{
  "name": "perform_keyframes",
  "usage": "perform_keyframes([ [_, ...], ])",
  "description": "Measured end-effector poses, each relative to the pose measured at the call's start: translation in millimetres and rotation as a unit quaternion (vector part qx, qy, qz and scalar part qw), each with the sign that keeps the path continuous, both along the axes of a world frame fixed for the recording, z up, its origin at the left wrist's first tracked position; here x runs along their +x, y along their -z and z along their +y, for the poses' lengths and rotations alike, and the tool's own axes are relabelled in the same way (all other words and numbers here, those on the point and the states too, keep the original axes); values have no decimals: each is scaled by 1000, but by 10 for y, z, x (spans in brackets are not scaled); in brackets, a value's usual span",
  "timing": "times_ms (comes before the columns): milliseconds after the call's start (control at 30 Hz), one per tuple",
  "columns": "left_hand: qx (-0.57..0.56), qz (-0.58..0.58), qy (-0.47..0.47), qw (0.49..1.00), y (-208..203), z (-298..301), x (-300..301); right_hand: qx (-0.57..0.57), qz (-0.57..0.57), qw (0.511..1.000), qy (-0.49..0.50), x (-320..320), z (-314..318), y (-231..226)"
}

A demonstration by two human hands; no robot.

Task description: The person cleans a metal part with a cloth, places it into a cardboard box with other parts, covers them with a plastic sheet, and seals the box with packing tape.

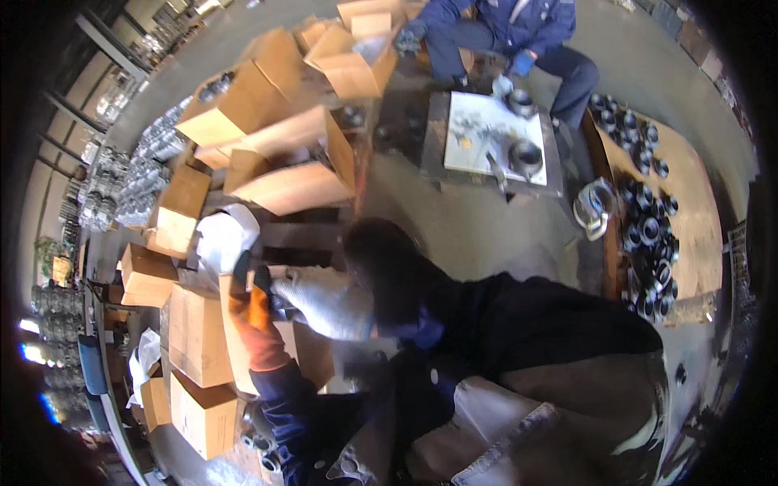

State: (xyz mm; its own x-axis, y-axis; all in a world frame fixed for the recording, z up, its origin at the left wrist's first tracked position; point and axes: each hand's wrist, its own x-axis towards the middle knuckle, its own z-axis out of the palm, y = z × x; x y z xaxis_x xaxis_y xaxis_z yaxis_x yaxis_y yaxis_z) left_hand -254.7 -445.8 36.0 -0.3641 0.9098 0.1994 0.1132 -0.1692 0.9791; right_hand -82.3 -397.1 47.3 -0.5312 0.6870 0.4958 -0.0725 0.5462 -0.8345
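Observation:
My left hand [255,320], in an orange glove with dark fingertips, reaches over a cardboard box [232,344]. Its fingers point up, with a gap between thumb and fingers. Beside it is a streaked, pale grey, blurred shape [328,306]; whether it is wrapping or a glove is unclear. My right arm in a black sleeve [559,320] stretches in from the lower right towards that shape. Blur hides the fingers of my right hand. Crumpled white plastic [227,239] lies just beyond my left hand.
Open cardboard boxes [296,174] crowd the left. Across from me a seated co-worker [510,36] in blue gloves handles dark round fittings [525,158] at a low white-topped table [478,166]. Black fittings [648,231] lie on cardboard at right, near a clear jug [596,209].

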Motion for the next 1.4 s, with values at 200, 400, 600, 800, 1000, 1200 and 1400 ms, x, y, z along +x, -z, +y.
perform_keyframes([
  [200,49,-96,-107,988,-61,-45,-80,34,-26,988,145,572,279,-77],
  [400,-57,-103,25,993,-129,222,145,150,-143,978,18,545,22,36],
  [600,76,357,-14,931,-83,430,487,190,-146,969,58,564,141,259],
  [800,-75,-361,156,916,-135,695,790,140,-159,970,120,838,257,360],
  [1000,-55,-186,82,977,108,1003,583,236,-16,877,418,1772,903,755],
  [1200,-124,193,113,967,512,639,-188,211,-217,704,643,3553,1451,1137],
  [1400,-136,362,-43,921,831,-62,-613,-19,-342,631,696,4880,1824,1561],
])
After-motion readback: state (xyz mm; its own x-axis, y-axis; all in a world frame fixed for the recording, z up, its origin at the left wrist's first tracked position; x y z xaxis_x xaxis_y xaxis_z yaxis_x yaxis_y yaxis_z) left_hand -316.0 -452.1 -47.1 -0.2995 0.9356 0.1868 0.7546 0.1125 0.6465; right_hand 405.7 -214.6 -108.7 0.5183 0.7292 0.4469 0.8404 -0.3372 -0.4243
